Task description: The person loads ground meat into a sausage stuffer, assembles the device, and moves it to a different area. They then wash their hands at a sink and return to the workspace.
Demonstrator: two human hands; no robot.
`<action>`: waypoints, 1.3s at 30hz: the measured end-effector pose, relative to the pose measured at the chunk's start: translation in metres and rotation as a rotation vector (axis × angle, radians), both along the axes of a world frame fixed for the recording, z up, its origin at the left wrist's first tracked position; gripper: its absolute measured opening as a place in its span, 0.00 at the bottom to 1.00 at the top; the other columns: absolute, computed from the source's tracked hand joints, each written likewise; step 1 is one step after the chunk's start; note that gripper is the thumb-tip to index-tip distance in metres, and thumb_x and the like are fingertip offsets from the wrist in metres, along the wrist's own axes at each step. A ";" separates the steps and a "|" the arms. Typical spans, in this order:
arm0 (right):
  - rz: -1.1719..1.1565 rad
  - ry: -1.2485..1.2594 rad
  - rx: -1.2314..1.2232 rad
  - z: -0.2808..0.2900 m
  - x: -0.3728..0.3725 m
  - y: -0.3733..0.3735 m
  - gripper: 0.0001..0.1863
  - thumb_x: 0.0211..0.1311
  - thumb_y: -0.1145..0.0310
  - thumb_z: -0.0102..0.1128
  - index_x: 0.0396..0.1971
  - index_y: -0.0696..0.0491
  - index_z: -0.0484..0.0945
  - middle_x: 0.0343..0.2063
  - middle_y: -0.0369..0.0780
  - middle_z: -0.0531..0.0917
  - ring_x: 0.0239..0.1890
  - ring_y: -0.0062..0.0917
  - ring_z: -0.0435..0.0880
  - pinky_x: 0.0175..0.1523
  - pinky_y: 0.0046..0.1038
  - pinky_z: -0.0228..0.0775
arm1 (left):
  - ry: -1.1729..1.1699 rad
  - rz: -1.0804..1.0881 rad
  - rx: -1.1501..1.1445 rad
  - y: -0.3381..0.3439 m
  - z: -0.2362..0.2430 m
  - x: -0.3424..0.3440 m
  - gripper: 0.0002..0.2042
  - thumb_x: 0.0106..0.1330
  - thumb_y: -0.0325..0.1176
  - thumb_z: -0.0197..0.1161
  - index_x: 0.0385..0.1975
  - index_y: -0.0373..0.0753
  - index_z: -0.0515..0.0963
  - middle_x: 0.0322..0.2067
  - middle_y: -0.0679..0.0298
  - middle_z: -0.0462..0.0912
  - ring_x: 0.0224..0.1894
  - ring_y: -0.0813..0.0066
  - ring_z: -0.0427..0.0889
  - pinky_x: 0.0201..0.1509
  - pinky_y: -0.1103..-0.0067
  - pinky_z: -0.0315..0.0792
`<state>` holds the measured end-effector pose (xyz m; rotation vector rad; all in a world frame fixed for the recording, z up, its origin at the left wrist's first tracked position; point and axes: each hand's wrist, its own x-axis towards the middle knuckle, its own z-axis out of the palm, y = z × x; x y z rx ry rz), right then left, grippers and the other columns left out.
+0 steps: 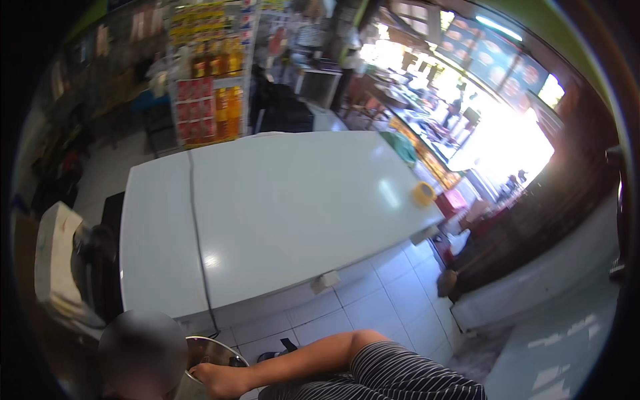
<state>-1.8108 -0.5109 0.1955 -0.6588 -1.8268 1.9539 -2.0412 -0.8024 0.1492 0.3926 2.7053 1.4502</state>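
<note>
At the lower edge my bare right forearm reaches left from a black-and-white striped sleeve. My right hand (221, 381) is at a round, shiny metal pot (230, 349), beside the near rim. Its fingers look curled, and what they hold, if anything, does not show. Something dark lies inside the pot, too small to name. My left hand is out of the picture. Just left of the pot is another person's head (142, 350), blurred over.
Ahead stands a long white table (280, 193) with a dark cable (195, 220) across it and a yellow tape roll (423, 194) at its right end. Behind it is a rack (210, 80) of bottles and packets. A dark sandal-like thing (277, 351) lies on the tiled floor (373, 293).
</note>
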 end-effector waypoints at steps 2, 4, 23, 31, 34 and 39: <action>-0.109 0.031 0.041 0.009 0.011 0.002 0.08 0.29 0.78 0.54 0.14 0.67 0.70 0.12 0.47 0.72 0.16 0.29 0.72 0.22 0.36 0.64 | 0.075 -0.040 0.055 0.014 -0.018 -0.014 0.12 0.52 0.31 0.64 0.31 0.29 0.77 0.30 0.53 0.80 0.31 0.63 0.77 0.37 0.69 0.73; -0.212 0.075 0.060 0.012 0.024 0.002 0.08 0.29 0.78 0.54 0.14 0.66 0.69 0.12 0.45 0.71 0.16 0.28 0.72 0.22 0.35 0.63 | 0.089 -0.082 0.092 0.026 -0.032 -0.017 0.11 0.51 0.29 0.64 0.30 0.28 0.76 0.29 0.53 0.80 0.29 0.64 0.76 0.34 0.70 0.74; 0.000 -0.145 0.305 0.001 0.061 -0.019 0.14 0.42 0.78 0.54 0.32 0.68 0.75 0.29 0.49 0.81 0.34 0.32 0.81 0.40 0.30 0.73 | -0.057 -0.078 -0.062 0.004 -0.030 0.016 0.13 0.54 0.29 0.63 0.39 0.30 0.77 0.35 0.55 0.80 0.35 0.65 0.78 0.41 0.72 0.75; -0.034 -0.483 -0.116 0.037 0.117 -0.017 0.10 0.45 0.64 0.60 0.19 0.57 0.79 0.28 0.44 0.80 0.29 0.28 0.78 0.35 0.30 0.69 | -0.105 0.006 0.146 -0.003 -0.054 0.073 0.13 0.50 0.30 0.66 0.36 0.35 0.78 0.35 0.63 0.79 0.39 0.73 0.77 0.48 0.77 0.71; -0.367 -0.325 -0.099 0.042 0.100 -0.046 0.16 0.30 0.77 0.56 0.28 0.61 0.76 0.25 0.39 0.79 0.25 0.25 0.76 0.32 0.26 0.69 | -0.129 0.060 -0.020 -0.012 -0.032 0.097 0.15 0.49 0.36 0.66 0.37 0.40 0.79 0.36 0.56 0.80 0.39 0.63 0.79 0.46 0.73 0.71; -0.162 -0.288 -0.347 0.049 0.073 -0.062 0.25 0.27 0.81 0.51 0.36 0.65 0.77 0.27 0.42 0.81 0.26 0.30 0.79 0.35 0.25 0.70 | -0.322 0.203 -0.079 -0.041 -0.002 0.111 0.16 0.48 0.38 0.67 0.37 0.41 0.78 0.35 0.55 0.79 0.39 0.57 0.80 0.44 0.69 0.72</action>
